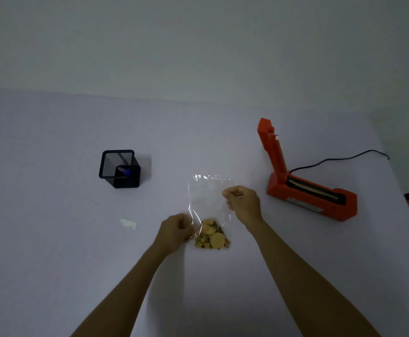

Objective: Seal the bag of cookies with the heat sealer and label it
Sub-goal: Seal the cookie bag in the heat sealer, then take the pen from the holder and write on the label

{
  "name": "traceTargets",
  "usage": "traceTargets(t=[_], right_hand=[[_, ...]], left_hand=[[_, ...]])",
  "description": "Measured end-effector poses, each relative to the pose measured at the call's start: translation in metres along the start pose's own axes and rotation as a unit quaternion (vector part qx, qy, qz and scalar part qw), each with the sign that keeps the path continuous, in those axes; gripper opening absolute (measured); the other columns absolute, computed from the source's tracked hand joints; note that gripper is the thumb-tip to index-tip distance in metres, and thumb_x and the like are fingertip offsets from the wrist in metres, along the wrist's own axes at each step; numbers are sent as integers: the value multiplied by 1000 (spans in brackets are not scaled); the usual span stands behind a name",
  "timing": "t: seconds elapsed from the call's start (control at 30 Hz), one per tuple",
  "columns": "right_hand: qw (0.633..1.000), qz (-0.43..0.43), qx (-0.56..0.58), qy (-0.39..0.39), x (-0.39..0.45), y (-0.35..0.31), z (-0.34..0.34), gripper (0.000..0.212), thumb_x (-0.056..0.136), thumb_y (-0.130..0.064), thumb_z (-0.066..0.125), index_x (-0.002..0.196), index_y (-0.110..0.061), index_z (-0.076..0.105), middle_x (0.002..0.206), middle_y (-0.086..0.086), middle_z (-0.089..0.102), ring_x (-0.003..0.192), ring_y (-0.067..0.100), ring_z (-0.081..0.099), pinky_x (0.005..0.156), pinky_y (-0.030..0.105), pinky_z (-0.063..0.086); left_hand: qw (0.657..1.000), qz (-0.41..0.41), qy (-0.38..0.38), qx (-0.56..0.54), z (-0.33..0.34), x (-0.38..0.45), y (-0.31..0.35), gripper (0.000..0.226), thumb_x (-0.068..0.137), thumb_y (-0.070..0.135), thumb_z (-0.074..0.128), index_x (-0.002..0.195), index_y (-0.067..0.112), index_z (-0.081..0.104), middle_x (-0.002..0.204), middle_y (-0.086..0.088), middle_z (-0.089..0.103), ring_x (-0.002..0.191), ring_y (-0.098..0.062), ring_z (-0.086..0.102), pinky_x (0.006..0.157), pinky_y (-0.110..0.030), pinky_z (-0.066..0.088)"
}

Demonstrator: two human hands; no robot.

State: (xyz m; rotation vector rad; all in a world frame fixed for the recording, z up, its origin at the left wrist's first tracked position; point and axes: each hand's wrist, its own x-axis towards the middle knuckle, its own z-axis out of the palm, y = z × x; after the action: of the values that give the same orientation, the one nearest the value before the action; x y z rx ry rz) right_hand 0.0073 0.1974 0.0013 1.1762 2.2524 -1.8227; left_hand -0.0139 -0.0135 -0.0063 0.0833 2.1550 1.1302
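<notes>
Bag (208, 200) lies lengthwise, mouth away from the person, pinched at both side edges by left hand (174, 232) and right hand (243, 203); sealer (313, 190) stands open to the right, nearer the right hand.

orange heat sealer (313, 190), black mesh pen holder (119, 169)

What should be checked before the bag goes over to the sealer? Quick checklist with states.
1. Heat sealer arm raised, slot free: ok.
2. Both hands on the bag: left hand at the lower left edge, right hand at the right edge: ok.
3. Cookies settled at the near end, clear of the far open end: ok.
4. Bag mouth flat and unwrinkled: cannot tell.
5. Sealer power: cord attached, on or off cannot tell.
6. Label on the table: ok.
</notes>
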Motion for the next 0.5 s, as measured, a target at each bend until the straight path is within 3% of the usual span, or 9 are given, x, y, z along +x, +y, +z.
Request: traceTargets(t=[0.03, 0.1, 0.17, 0.23, 0.4, 0.5], right_hand=[[999, -13, -30, 7, 4, 2, 3, 6, 80, -14, 73, 75, -16, 71, 69, 1, 68, 65, 17, 63, 69, 36, 56], [996, -46, -78, 22, 7, 6, 6, 5, 78, -16, 75, 81, -14, 71, 71, -2, 67, 64, 13, 60, 67, 28, 50], [989, -79, -117, 37, 8, 9, 11, 21, 78, -18, 76, 97, -12, 68, 84, 0, 62, 69, 11, 56, 62, 16, 43], [982, -98, -153, 45, 8, 13, 15, 38, 78, -20, 77, 112, -14, 62, 96, 2, 56, 74, 12, 53, 61, 12, 39], [967, -98, -229, 42, 6, 27, 21, 43, 80, -20, 73, 120, -18, 58, 112, 7, 51, 95, 22, 57, 84, 38, 52], [963, -112, -233, 69, -3, 15, 32, 56, 81, -28, 71, 131, -22, 48, 118, 7, 49, 103, 22, 54, 85, 38, 53]], left_hand=[[999, 16, 23, 39, 0, 2, -1, 25, 77, 27, 76, 88, 11, 62, 71, -1, 65, 61, -8, 58, 62, -17, 47], [994, 51, 53, 85, 2, 3, -3, 43, 77, 30, 76, 112, 16, 56, 86, 0, 64, 77, -11, 60, 70, -21, 49], [984, 94, 61, 140, 6, 5, -6, 59, 79, 28, 72, 131, 18, 45, 114, -4, 56, 101, -19, 55, 84, -31, 48], [966, 146, 54, 206, 9, 7, -10, 59, 84, 25, 66, 138, 20, 42, 130, -4, 48, 116, -24, 45, 91, -34, 45], [908, 261, 56, 322, 4, 14, -19, 46, 81, 18, 66, 126, 15, 58, 119, -13, 60, 99, -35, 58, 73, -38, 52], [893, 304, 91, 320, -10, 9, -12, 41, 83, 22, 59, 122, 14, 59, 115, -10, 64, 98, -30, 61, 76, -37, 51]])
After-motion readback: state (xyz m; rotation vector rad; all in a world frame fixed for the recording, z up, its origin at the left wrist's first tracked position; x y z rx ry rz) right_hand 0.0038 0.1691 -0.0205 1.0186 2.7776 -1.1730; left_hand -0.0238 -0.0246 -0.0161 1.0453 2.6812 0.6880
